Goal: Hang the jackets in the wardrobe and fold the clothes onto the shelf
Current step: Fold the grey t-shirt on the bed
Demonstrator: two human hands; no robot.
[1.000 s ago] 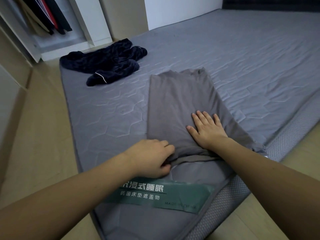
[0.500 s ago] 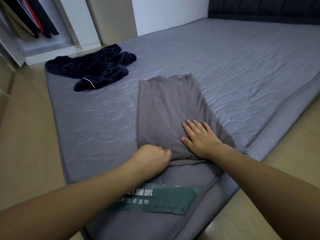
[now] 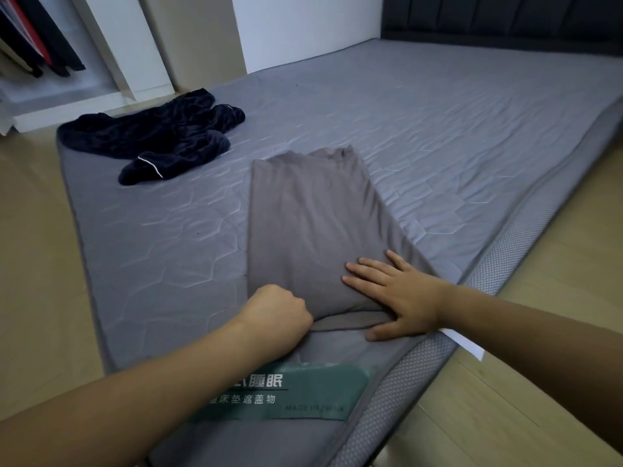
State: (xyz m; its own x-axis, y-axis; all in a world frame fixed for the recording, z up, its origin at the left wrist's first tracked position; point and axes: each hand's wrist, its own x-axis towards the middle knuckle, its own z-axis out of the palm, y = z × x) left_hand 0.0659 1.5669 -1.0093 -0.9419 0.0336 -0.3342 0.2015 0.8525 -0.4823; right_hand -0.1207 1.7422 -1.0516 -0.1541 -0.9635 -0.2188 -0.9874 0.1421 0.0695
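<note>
Grey mattress (image 3: 421, 136), folded grey garment (image 3: 313, 224), left hand (image 3: 276, 315) grip clenching its near edge, right hand (image 3: 401, 291) flat on it

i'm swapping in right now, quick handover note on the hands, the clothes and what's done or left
Left hand: fingers curled, gripping the near hem of the grey garment.
Right hand: flat, fingers straight, pressing the garment's near right part.
Grey garment: folded into a long strip on the mattress, not yet folded crosswise.
Dark blue garment: crumpled at the mattress's far left corner, untouched.
Wardrobe: open, dark clothes hanging inside.
Left: finish the grey fold, fold the blue one, shelve both.
</note>
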